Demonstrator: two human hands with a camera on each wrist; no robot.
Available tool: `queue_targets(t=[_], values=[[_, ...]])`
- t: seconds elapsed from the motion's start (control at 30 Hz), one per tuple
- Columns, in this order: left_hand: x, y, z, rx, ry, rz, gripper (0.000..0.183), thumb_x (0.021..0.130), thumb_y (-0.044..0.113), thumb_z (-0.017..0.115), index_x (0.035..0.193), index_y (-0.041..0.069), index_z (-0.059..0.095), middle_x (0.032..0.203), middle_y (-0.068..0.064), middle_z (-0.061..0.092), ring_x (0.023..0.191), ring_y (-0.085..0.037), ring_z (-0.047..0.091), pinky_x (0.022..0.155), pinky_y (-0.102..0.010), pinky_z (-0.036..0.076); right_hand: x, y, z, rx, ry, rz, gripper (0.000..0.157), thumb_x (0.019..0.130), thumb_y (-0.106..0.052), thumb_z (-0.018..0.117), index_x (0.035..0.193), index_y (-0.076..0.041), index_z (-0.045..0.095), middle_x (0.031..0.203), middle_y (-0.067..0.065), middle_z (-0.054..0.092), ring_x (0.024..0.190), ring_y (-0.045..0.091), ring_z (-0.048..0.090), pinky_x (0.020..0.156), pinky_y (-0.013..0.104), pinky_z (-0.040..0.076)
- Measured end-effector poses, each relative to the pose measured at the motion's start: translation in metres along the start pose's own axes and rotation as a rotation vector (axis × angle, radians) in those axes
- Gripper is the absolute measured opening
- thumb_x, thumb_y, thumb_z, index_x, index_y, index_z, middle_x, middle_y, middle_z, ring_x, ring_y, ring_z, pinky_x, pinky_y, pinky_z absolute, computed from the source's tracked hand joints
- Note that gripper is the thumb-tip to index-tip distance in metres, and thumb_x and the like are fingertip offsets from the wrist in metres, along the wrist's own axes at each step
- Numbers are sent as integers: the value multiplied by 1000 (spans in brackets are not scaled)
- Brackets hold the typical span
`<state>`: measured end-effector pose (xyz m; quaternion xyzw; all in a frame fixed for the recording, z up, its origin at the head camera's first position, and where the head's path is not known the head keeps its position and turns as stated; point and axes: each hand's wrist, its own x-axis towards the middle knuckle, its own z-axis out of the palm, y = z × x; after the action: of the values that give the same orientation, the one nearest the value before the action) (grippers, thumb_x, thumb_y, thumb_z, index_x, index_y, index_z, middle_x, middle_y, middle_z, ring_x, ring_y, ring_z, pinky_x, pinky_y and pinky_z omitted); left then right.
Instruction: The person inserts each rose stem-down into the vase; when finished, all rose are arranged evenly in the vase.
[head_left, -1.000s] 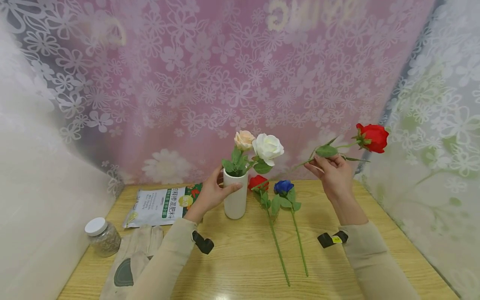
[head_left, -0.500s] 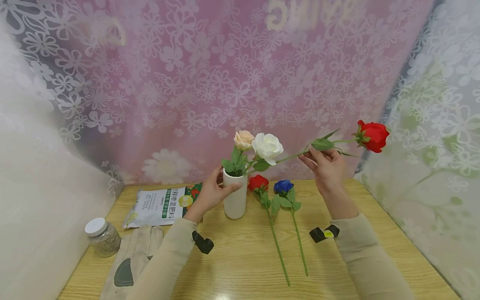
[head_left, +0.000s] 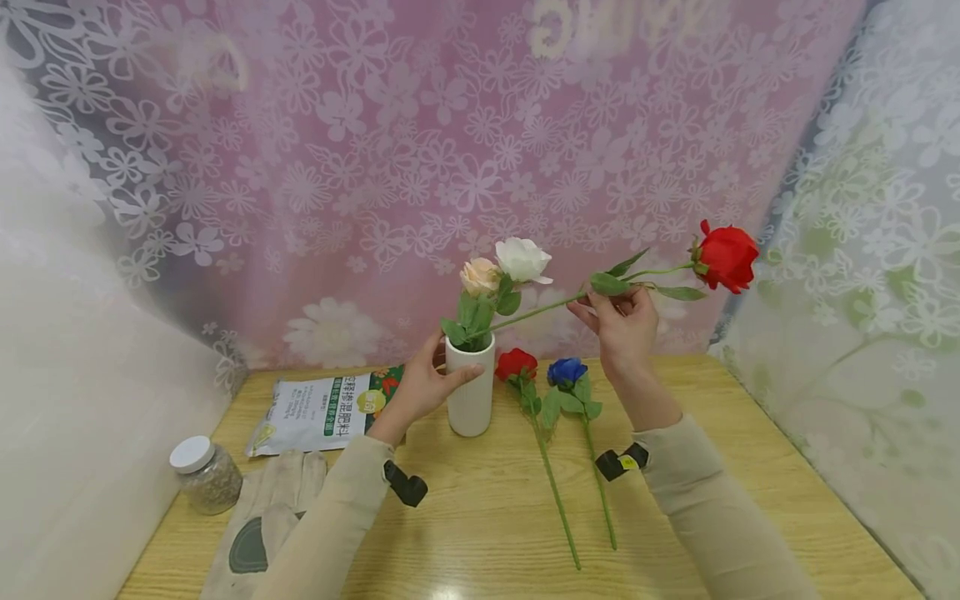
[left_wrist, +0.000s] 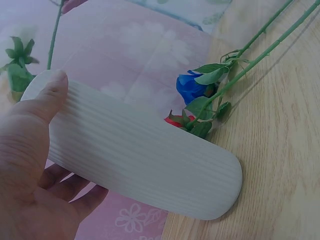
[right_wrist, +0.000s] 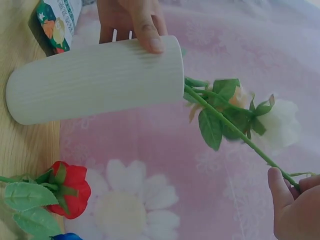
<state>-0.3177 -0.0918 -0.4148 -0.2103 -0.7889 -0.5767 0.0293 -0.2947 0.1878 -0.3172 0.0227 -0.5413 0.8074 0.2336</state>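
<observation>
A white ribbed vase [head_left: 471, 396] stands upright on the table, and my left hand [head_left: 429, 385] grips it near the rim, thumb across the front. In it are a peach rose [head_left: 480, 276] and a white rose [head_left: 523, 259] with green leaves. My right hand [head_left: 626, 329] pinches the stem of a red rose [head_left: 726, 258] below its leaves. That stem slants down to the left, and in the right wrist view its lower end reaches into the vase mouth. Another red rose [head_left: 517, 364] and a blue rose [head_left: 567, 372] lie on the table right of the vase.
Left of the vase lies a printed fertilizer bag [head_left: 311, 414]. A white-lidded jar [head_left: 208, 481] of grainy material and pale work gloves [head_left: 258, 521] are at the table's left side. Flowered curtains [head_left: 450, 167] hang behind and beside the wooden table [head_left: 465, 517].
My right hand has moved left with the red rose, bringing its stem end to the vase mouth. The white rose has shifted up and left. The left hand has stayed on the vase.
</observation>
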Motion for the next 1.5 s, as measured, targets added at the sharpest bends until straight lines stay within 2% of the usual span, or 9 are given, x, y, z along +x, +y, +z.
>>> queue_targets(t=[0.2,0.43,0.53,0.77,0.97,1.1,1.23,1.4,1.5], values=[[1,2,0,14,10,-28,84,95,37,82,163,31,33,144,-11,62,134,-33,62,106,-53,56,0,0,12,-24,-30,-19,15,103,1,63,112,-10,58,110,9,58,90,18,69,83,31,65],[1,4,1,1,14,-13,84,95,30,82,163,25,34,145,-17,61,134,-37,62,108,-57,54,1,-7,14,-54,26,-68,16,104,3,60,113,-10,56,107,8,63,85,18,70,78,30,66],[1,5,3,-3,19,-18,86,95,25,82,165,22,32,144,-20,61,133,-40,62,107,-59,54,2,-9,12,-30,54,-67,16,103,3,61,112,-10,57,106,9,64,84,18,70,77,30,66],[2,4,2,6,14,-17,84,95,31,82,164,29,34,143,-15,61,133,-37,62,105,-57,56,3,-14,8,26,89,-101,14,102,1,63,111,-9,59,103,10,63,82,20,69,74,30,66],[3,4,2,20,11,-21,84,95,32,82,164,28,34,141,-13,62,131,-34,64,105,-54,57,4,-18,5,29,102,-157,12,103,1,62,111,-9,60,103,9,63,81,20,68,71,30,65],[2,5,2,18,9,-29,84,95,33,82,163,30,34,139,-12,63,130,-33,64,104,-53,57,4,-18,5,11,77,-161,13,103,-1,63,112,-10,61,101,8,62,82,20,68,72,30,65],[2,5,2,13,12,-27,83,94,34,83,162,31,35,141,-12,63,131,-33,63,106,-54,56,2,-13,10,-33,15,-163,15,103,-1,64,112,-12,61,101,8,61,83,20,68,75,30,65],[0,3,2,6,18,-18,82,94,32,83,162,28,37,144,-13,62,134,-35,62,107,-56,55,0,-1,20,-114,-56,-176,19,102,1,66,111,-16,61,103,7,63,84,17,70,77,28,65],[-1,2,2,15,24,-26,81,94,32,83,162,29,37,145,-13,61,135,-35,61,108,-55,55,-1,9,26,-158,-81,-174,19,101,1,67,109,-14,61,101,6,64,82,16,71,77,29,66]])
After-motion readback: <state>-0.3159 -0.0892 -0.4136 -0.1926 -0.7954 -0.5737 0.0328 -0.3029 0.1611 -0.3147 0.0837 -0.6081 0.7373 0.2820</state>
